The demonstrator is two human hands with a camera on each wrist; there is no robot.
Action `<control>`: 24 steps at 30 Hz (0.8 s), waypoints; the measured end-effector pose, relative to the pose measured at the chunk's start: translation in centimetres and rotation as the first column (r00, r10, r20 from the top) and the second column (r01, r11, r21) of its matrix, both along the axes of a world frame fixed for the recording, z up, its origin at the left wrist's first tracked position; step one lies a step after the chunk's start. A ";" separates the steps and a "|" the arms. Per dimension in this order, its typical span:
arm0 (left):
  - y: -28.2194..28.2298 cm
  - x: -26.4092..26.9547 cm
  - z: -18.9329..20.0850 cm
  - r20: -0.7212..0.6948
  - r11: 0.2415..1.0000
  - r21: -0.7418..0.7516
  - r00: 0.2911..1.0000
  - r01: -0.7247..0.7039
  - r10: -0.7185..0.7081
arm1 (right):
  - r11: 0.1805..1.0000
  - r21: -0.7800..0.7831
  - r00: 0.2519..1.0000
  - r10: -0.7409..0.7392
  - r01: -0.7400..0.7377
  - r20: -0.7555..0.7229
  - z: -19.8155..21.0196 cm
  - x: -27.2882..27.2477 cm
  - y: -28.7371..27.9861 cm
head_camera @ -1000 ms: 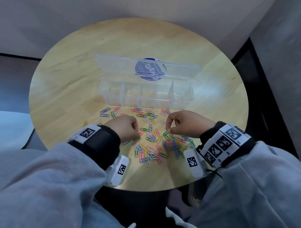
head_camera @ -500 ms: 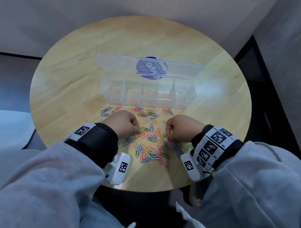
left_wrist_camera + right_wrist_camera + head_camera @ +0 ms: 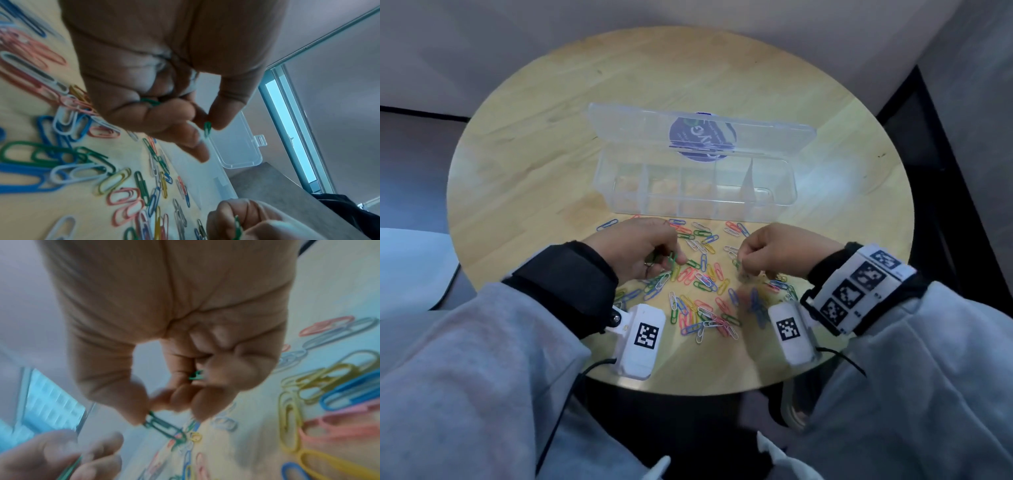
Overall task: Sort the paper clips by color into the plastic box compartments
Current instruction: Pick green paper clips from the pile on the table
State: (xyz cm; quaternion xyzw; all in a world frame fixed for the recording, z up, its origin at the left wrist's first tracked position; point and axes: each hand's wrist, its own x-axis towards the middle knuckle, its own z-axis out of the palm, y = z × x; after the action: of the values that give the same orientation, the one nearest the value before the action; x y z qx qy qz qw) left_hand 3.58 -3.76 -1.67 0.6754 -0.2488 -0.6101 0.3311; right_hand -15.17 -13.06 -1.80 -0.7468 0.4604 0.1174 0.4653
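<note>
Several colored paper clips lie scattered on the round wooden table in front of a clear plastic box whose lid stands open. My left hand hovers over the pile's left side, pinching a green clip between thumb and forefinger, with more green clips tucked in its curled fingers. My right hand is over the pile's right side; it pinches a green clip at its fingertips and keeps another green clip in the palm.
The box's compartments look empty, and a blue round label shows through the lid. Grey sleeves and white wrist cameras hang over the table's near edge. Dark floor lies to the right of the table.
Both hands have shifted over the pile. The left hand now shows a green clip at its fingertips, and the right hand has lifted a green clip off the pile.
</note>
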 end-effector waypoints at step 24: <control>2.4 -1.1 0.0 0.614 0.592 0.344 0.302 0.729 -0.729 | 0.978 0.063 0.976 0.203 -0.198 -0.078 -0.2 -0.7 2.5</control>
State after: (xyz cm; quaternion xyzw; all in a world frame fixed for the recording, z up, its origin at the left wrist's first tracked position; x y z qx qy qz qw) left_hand 2.49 -1.34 -1.71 0.6649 -0.6319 -0.3847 -0.1031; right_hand -15.87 -10.59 -2.02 -0.7707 0.3985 0.2078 0.4517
